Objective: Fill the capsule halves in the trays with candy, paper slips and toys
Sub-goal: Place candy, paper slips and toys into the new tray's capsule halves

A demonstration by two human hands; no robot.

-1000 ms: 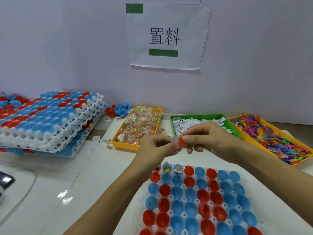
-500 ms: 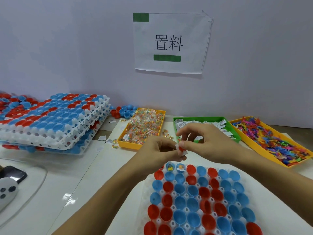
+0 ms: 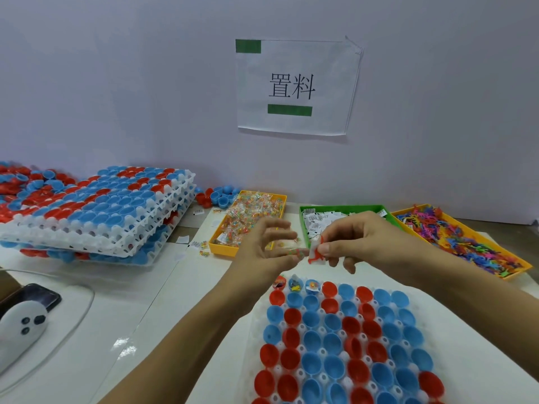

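Scanning from the left: stacked white plastic trays (image 3: 96, 225) of red and blue capsule halves sit at the far left of the pale work surface (image 3: 163, 287), well apart from the hands.
Supply trays: a yellow tray of clear-wrapped candy (image 3: 248, 220), a green tray of white paper slips (image 3: 344, 217) and a second yellow tray of bright plastic toys (image 3: 466, 240) run in a row behind the hands.
Left hand (image 3: 262, 252): fingers spread and loosely bent, with a small striped candy (image 3: 294, 252) at its fingertips (whether it is truly pinched or only resting there I cannot tell).
Right hand (image 3: 358, 243): narrow grip, thumb and forefinger pinching a white paper slip with a small red toy (image 3: 316, 253) against it.
Working tray: the white tray of empty red and blue capsule halves (image 3: 344, 345) lies directly below and nearer the person.
Progress: only three halves at the far left of the back row (image 3: 294, 284) seem filled, so the job looks barely begun.
Key relation: the next empty half, the red one (image 3: 329, 288) just right of the filled three, lies straight down from the pinched slip and toy; the right hand is nearer, so a short drop should do it.
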